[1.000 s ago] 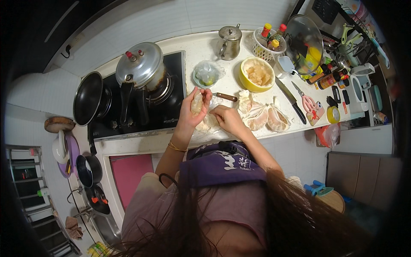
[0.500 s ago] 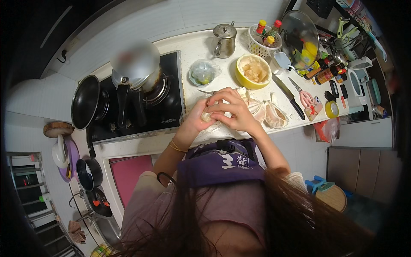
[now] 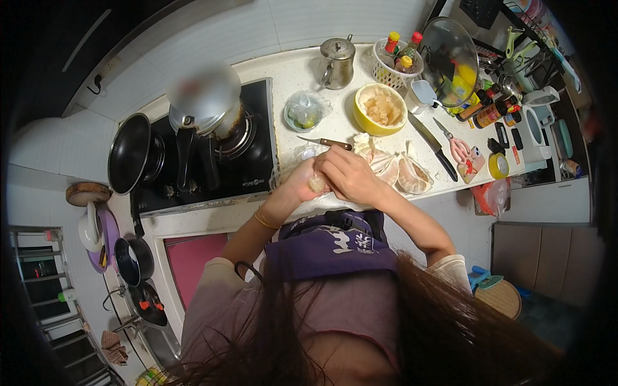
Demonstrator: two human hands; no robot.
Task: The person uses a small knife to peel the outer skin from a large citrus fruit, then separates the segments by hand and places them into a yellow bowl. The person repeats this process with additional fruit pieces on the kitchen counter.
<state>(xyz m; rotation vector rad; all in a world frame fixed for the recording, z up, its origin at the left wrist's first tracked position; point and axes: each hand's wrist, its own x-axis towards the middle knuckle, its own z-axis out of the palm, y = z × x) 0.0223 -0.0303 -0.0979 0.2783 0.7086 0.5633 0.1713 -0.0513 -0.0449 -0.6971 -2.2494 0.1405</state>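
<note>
Over the counter's front edge, my left hand (image 3: pixel 295 184) cradles a pale pomelo segment (image 3: pixel 317 184) in curled fingers. My right hand (image 3: pixel 351 175) pinches at the same piece from the right; its fingertips are partly hidden. Just beyond the hands lies a small paring knife (image 3: pixel 337 144) with a brown handle. Right of them sit pomelo segments (image 3: pixel 413 176) in pale skins and white membrane scraps (image 3: pixel 364 145). Farther back stands a yellow bowl-shaped pomelo rind (image 3: pixel 376 130), white inside, with peeled pulp (image 3: pixel 381 108) in it.
A large knife (image 3: pixel 426 138) and pink-handled scissors (image 3: pixel 460 148) lie to the right. Left is a black stove (image 3: pixel 257 148) with a pot (image 3: pixel 205 106) and frying pan (image 3: pixel 129 153). Behind stand a metal kettle (image 3: pixel 337 63), a bagged bowl (image 3: pixel 306 110) and a bottle basket (image 3: pixel 399 76).
My right hand has turned and drawn closer over the left, its fingers bunched now. The paring knife's handle, covered before, shows. The pomelo segment sits lower in view.
</note>
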